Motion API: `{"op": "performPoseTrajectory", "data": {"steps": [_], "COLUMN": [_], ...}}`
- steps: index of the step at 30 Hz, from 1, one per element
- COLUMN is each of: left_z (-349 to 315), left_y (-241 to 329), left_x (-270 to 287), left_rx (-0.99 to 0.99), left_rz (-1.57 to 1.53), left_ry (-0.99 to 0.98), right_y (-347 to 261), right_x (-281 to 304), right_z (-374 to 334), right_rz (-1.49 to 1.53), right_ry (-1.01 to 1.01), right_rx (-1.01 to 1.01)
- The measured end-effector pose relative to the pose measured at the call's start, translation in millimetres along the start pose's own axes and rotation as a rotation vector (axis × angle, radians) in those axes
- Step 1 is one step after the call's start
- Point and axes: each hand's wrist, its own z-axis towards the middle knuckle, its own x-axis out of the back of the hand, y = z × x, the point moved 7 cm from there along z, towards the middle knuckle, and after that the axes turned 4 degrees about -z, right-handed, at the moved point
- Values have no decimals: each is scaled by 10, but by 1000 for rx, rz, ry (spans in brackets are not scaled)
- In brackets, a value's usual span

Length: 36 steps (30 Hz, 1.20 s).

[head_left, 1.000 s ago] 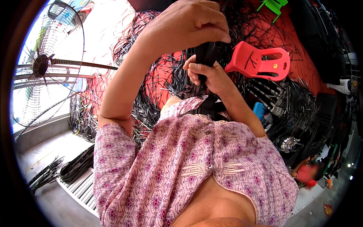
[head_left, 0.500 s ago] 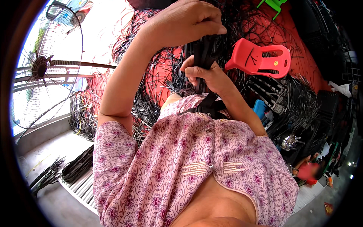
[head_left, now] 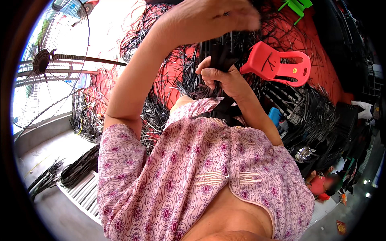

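My right hand (head_left: 228, 80) is closed around a bundle of flat black strips (head_left: 221, 56) above my lap, with the thumb on the near side. The strips rise past the fist and also hang below it. Over them, at the top of the view, my left hand (head_left: 213, 20) is raised, palm side hidden. Its fingers point right and are smeared by motion, so whether they hold anything cannot be made out. A black belt with a buckle (head_left: 220, 114) lies across my waist, under the bundle.
Heaps of loose black strips (head_left: 157, 108) cover the red floor. A red plastic child's chair (head_left: 261, 60) lies at the right, a green one (head_left: 297, 8) beyond it. A large fan (head_left: 42, 60) stands left. Another person (head_left: 319, 184) is at the lower right.
My left hand has swung to the right, and its fingers have gone from curled to blurred. My right hand keeps its hold on the strips, nearly unmoved.
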Motion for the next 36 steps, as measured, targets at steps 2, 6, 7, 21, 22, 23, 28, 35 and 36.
{"op": "performPoseTrajectory", "data": {"steps": [2,6,7,21,22,23,28,35,36], "left_z": [49,-121,-160,-146,-147,-166,-228,-263,-275], "left_y": [81,8,-72,-253,-231,-230,-225,-253,-314], "left_x": [-160,-740,-773,-508,-520,-564,-467,-408,-426], "left_rx": [-117,254,340,180,140,96,140,-36,77], "left_rz": [-68,95,107,189,130,68,126,159,174], "left_ry": [58,-512,-618,-414,-401,-390,-365,-264,-326], "right_y": [26,90,97,107,128,122,118,70,69], "right_x": [21,72,57,-22,-33,-15,-114,-114,-103], "right_z": [11,68,62,36,36,41,67,128,134], "right_rz": [-18,-1,18,-37,-13,-26,-19,-34,-23], "right_ry": [-4,-15,-11,-29,-31,-23,-70,-22,-19], "right_rx": [6,29,8,-59,-68,-44,-72,-54,-79]}}
